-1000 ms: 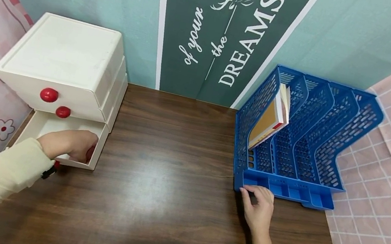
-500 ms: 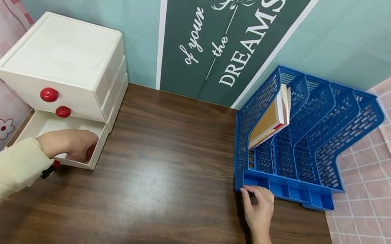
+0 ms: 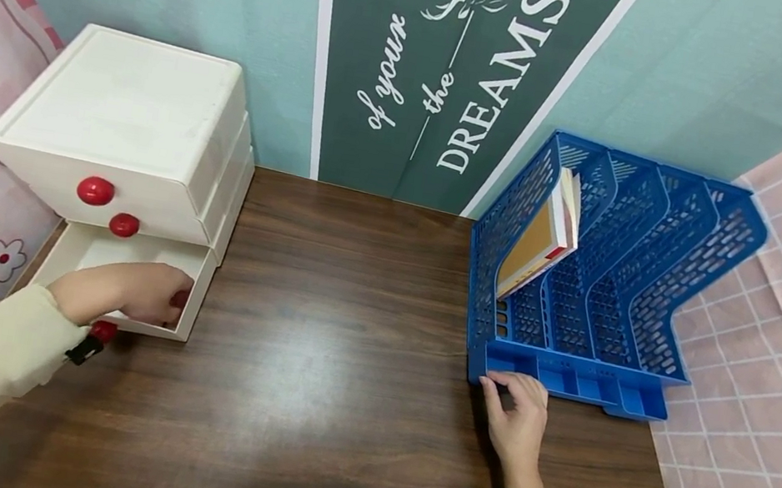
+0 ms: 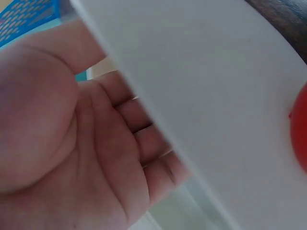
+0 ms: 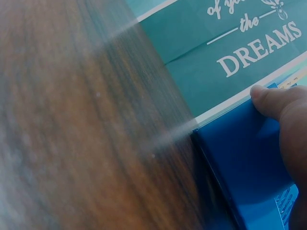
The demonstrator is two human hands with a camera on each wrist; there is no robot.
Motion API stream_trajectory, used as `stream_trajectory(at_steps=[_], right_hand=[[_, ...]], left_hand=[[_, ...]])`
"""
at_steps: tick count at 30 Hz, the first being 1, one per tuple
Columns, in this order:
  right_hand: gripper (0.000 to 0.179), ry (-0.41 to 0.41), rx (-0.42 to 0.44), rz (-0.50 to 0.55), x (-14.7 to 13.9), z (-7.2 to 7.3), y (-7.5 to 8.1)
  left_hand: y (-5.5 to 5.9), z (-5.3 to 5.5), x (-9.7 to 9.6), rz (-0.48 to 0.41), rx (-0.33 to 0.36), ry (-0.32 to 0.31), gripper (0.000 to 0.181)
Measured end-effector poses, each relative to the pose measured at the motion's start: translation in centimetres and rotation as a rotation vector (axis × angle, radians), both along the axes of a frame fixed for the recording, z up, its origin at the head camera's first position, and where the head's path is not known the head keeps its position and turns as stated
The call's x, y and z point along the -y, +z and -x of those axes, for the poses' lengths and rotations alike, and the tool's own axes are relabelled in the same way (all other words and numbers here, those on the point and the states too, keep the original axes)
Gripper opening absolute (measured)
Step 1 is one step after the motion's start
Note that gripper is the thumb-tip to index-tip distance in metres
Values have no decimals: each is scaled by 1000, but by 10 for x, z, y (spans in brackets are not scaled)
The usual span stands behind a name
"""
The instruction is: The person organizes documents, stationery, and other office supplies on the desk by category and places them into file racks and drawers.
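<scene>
My left hand [image 3: 144,293] is inside the lower, pulled-out drawer [image 3: 193,307] of a white drawer cabinet [image 3: 116,106]. A small dark red thing [image 3: 180,298] sits by its fingers against the drawer's right wall; its kind cannot be made out. From the left wrist, the palm [image 4: 103,143] shows nothing in it, and the drawer front [image 4: 187,86] hides the fingertips. My right hand [image 3: 520,419] pinches the front left rim of a blue file rack [image 3: 555,361]. In the right wrist view its thumb [image 5: 271,103] lies along the rack's top edge.
A yellow-covered book [image 3: 539,241] leans in the rack's leftmost slot. Red round knobs [image 3: 95,191] stick out from the cabinet's drawers. Brown wooden tabletop [image 3: 335,312] lies between cabinet and rack. A printed cloth wall [image 3: 424,72] stands behind.
My left hand and forearm have shifted slightly left within the drawer, exposing more of its lower red knob. The small red thing stays near the right wall. My right hand has not moved.
</scene>
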State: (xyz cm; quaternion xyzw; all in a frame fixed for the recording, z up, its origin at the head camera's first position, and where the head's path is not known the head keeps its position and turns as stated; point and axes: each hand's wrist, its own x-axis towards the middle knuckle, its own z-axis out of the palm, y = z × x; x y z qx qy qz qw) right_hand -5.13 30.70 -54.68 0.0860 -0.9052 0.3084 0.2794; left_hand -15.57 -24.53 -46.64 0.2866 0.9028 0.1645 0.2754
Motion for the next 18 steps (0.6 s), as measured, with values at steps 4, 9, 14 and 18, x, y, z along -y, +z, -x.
stream_trajectory(at_steps=[4, 9, 14, 18], right_hand=[[10, 1, 0, -2, 0, 0, 0], [10, 0, 1, -3, 0, 1, 1], [10, 2, -1, -1, 0, 0, 0], [10, 9, -7, 4, 0, 0, -1]], left_hand=[[5, -7, 8, -86, -30, 50, 7], [15, -16, 20, -142, -106, 107, 10], [23, -28, 29, -152, -235, 146, 15], [29, -39, 34, -162, -307, 213, 17]])
